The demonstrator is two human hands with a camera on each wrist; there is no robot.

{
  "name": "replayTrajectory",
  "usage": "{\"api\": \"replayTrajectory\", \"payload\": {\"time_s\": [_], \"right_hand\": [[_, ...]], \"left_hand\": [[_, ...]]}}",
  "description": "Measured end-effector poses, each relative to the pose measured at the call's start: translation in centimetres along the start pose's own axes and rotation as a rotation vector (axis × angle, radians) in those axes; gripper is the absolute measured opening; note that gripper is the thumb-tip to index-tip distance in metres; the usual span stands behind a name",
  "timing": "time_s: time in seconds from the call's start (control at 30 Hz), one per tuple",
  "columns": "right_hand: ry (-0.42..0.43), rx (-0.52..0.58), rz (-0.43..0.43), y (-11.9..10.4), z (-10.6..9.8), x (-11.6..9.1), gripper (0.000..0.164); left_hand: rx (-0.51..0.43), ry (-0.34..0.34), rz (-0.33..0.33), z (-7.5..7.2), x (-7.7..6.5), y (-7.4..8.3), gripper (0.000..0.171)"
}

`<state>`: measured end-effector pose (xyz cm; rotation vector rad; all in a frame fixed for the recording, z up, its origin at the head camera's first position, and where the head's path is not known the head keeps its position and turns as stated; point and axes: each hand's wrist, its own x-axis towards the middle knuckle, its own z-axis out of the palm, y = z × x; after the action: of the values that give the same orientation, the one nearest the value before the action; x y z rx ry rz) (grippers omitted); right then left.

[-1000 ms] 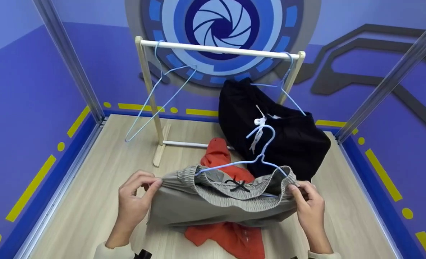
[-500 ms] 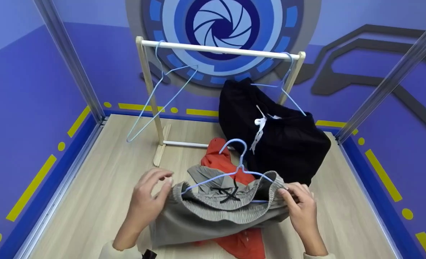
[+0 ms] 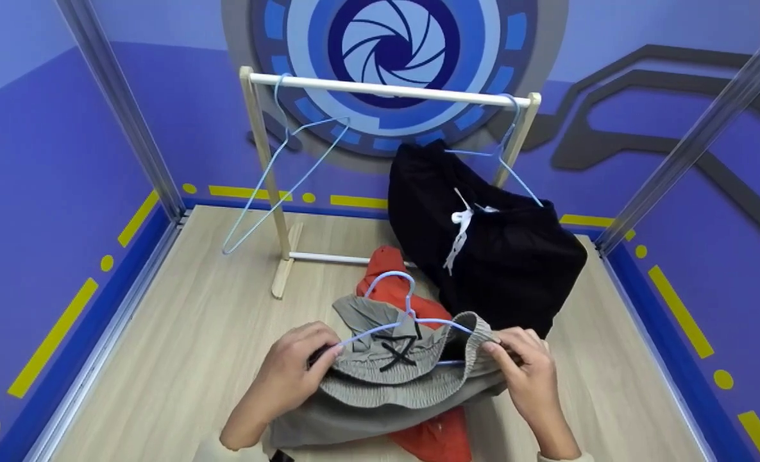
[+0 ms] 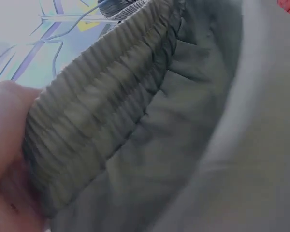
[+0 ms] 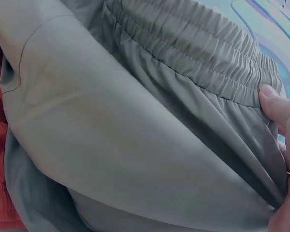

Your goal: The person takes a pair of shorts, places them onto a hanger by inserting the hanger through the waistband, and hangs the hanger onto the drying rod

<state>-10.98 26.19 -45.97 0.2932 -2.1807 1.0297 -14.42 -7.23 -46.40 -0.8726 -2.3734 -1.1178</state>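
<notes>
Grey pants (image 3: 347, 420) with a gathered elastic waistband (image 4: 96, 92) and a black drawstring hang between both hands. Their waist gapes upward, and a light blue wire hanger (image 3: 410, 300) sits inside it, hook sticking up. My left hand (image 3: 293, 366) pinches the waistband's left end, close to that end of the hanger. At the opposite end my right hand (image 3: 526, 369) grips the waistband between thumb and fingers. In the right wrist view the thumb (image 5: 273, 101) presses on the gathered band. The hanger's lower part is mostly hidden by the cloth.
A rack with a white rod (image 3: 392, 91) stands behind. On its left hangs a bare blue hanger (image 3: 261, 183); on its right, black pants (image 3: 508, 256) on another hanger. A crumpled orange-red garment (image 3: 440, 436) lies on the wooden table (image 3: 181, 346) under the grey pants.
My left hand let go of the waistband's left side, moved right and took hold of it again near the hanger's end. The hanger and pants shifted left and down; the right hand kept its grip.
</notes>
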Motion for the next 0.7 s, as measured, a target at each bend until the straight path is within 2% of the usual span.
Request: {"api": "replayTrajectory", "payload": {"time_s": [0.17, 0.27, 0.47, 0.6, 0.7], "right_hand": [[-0.012, 0.056, -0.018, -0.7, -0.4, 0.3, 0.024], [-0.020, 0.108, -0.006, -0.3, -0.8, 0.2, 0.023], [0.001, 0.184, 0.067, 0.7, -1.7, 0.2, 0.016], [-0.052, 0.191, 0.122, 1.1, -2.1, 0.3, 0.014], [-0.088, 0.272, 0.153, 1.7, -2.6, 0.2, 0.017]], "left_hand": [[-0.063, 0.095, 0.067, 0.3, 0.1, -0.1, 0.007], [-0.089, 0.121, 0.083, 0.3, 0.1, -0.1, 0.009], [-0.155, 0.126, 0.066, 0.3, -0.1, -0.3, 0.013], [-0.180, 0.117, 0.049, 0.2, -0.1, -0.4, 0.012], [-0.206, 0.125, 0.038, 0.0, -0.1, -0.4, 0.012]]}}
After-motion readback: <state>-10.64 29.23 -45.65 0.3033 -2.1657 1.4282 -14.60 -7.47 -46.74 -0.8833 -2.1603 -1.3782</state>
